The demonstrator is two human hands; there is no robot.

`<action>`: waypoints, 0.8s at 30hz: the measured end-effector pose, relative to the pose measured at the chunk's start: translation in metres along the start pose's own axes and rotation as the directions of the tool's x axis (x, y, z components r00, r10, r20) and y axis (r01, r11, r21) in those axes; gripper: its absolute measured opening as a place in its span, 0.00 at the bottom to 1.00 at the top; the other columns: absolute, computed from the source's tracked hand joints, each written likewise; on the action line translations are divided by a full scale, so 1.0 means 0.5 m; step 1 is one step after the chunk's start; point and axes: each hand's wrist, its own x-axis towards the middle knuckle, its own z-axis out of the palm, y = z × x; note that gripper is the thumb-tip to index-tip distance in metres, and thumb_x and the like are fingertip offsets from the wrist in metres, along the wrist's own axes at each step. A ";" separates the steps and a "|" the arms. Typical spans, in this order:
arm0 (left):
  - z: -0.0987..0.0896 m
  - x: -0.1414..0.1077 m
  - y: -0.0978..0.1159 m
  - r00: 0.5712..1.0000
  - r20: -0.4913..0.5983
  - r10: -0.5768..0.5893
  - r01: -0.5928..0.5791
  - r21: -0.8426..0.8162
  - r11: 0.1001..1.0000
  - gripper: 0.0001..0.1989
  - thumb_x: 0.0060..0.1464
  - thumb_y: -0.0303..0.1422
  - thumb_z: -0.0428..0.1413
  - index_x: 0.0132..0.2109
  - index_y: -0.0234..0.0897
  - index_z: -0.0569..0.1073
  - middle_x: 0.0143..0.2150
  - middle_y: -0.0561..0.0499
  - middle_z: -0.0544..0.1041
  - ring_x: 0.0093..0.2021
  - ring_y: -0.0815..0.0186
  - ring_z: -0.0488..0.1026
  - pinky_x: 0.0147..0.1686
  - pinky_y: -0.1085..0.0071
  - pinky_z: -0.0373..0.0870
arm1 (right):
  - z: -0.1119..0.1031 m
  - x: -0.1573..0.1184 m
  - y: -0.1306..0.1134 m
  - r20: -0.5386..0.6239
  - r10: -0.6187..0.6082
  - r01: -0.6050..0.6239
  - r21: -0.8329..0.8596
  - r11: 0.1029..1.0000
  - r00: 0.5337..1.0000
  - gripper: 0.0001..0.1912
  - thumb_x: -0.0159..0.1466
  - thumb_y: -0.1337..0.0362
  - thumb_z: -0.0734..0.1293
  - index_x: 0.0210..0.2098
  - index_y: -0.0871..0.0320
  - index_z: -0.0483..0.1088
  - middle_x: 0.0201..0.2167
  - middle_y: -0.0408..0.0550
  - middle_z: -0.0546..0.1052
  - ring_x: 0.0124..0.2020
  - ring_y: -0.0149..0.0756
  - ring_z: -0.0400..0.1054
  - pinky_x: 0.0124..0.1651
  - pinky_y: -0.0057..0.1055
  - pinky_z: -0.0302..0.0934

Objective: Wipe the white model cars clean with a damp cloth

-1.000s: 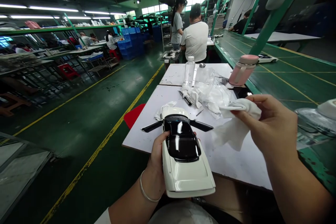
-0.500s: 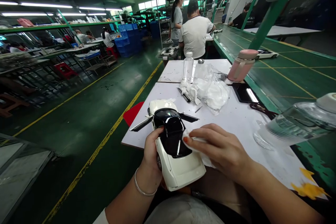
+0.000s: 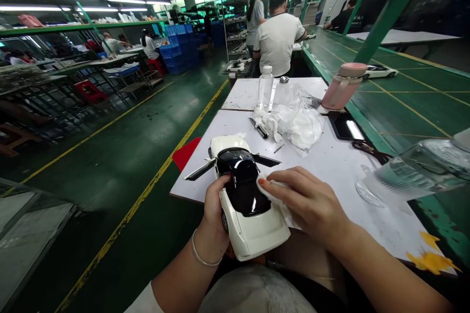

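A white model car with a glossy black roof and both doors swung out is tilted over the near edge of the table. My left hand grips its left side, thumb on the black roof edge and the other fingers hidden underneath. Against the car's right rear side, my right hand presses a white cloth with its fingertips. The cloth is partly covered by the fingers, so I cannot tell whether it is tissue or fabric.
Beyond the car on the white table lie a crumpled clear plastic bag, a phone and a pink flask. A large water bottle stands at right. Two people are ahead; another white car sits on the green conveyor.
The view has shifted slightly. Both hands hold nearly the same places on the car, and the cloth stays at its right rear edge with only a small movement.
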 end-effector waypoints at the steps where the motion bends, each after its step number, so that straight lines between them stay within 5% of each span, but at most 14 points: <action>1: 0.001 -0.003 0.004 0.998 0.056 -0.020 0.021 -0.010 1.000 0.19 0.60 0.37 0.48 0.37 0.28 0.79 0.32 0.42 0.80 0.32 0.60 0.78 0.39 0.66 0.75 | -0.002 -0.016 0.017 0.020 0.021 -0.020 -0.049 0.999 1.000 0.20 0.67 0.79 0.62 0.57 0.63 0.70 0.49 0.56 0.75 0.46 0.40 0.68 0.44 0.35 0.68; 4: 0.005 -0.010 0.014 0.970 0.232 -0.069 0.081 -0.043 0.996 0.25 0.61 0.43 0.45 0.48 0.27 0.78 0.40 0.39 0.81 0.39 0.55 0.79 0.45 0.60 0.75 | -0.010 -0.063 0.071 0.126 0.132 -0.101 -0.226 0.969 0.983 0.22 0.66 0.81 0.61 0.56 0.58 0.71 0.49 0.54 0.76 0.46 0.42 0.70 0.41 0.36 0.70; 8: 0.005 -0.013 0.025 0.957 0.286 -0.038 0.055 -0.050 0.997 0.28 0.61 0.45 0.45 0.54 0.27 0.75 0.42 0.39 0.80 0.40 0.52 0.79 0.44 0.56 0.74 | -0.028 -0.092 0.100 0.207 0.295 -0.210 -0.353 0.912 0.933 0.20 0.67 0.74 0.64 0.57 0.58 0.71 0.51 0.57 0.76 0.53 0.53 0.70 0.47 0.50 0.72; 10: 0.004 -0.013 0.027 0.957 0.291 -0.007 0.024 -0.056 0.998 0.28 0.60 0.45 0.46 0.55 0.27 0.74 0.42 0.39 0.80 0.41 0.51 0.78 0.45 0.56 0.74 | -0.041 -0.083 0.077 0.147 0.286 -0.241 -0.261 0.935 0.947 0.19 0.67 0.70 0.66 0.58 0.58 0.70 0.52 0.57 0.76 0.56 0.53 0.68 0.54 0.52 0.69; 12: 0.004 -0.013 0.029 0.953 0.301 0.016 0.001 -0.057 0.998 0.28 0.60 0.44 0.46 0.55 0.27 0.75 0.42 0.39 0.80 0.41 0.51 0.79 0.45 0.55 0.74 | -0.050 -0.061 0.035 0.025 0.271 -0.268 -0.086 0.960 0.962 0.16 0.67 0.69 0.68 0.54 0.57 0.71 0.50 0.54 0.77 0.54 0.45 0.70 0.55 0.44 0.69; 16: 0.004 -0.014 0.028 0.958 0.284 0.035 -0.024 -0.042 0.999 0.28 0.61 0.44 0.46 0.55 0.27 0.75 0.43 0.39 0.81 0.41 0.52 0.79 0.47 0.56 0.73 | -0.045 -0.018 -0.043 -0.063 0.135 -0.119 0.200 0.972 0.989 0.10 0.65 0.68 0.71 0.46 0.61 0.74 0.42 0.53 0.78 0.46 0.38 0.72 0.49 0.35 0.70; 24: -0.008 -0.017 0.026 0.961 0.272 0.042 -0.031 -0.045 0.999 0.27 0.58 0.44 0.49 0.54 0.27 0.75 0.44 0.38 0.81 0.42 0.52 0.79 0.51 0.55 0.71 | -0.006 -0.011 -0.069 -0.131 0.064 -0.035 0.214 0.976 0.989 0.09 0.63 0.72 0.72 0.43 0.64 0.77 0.39 0.53 0.78 0.44 0.39 0.71 0.46 0.37 0.71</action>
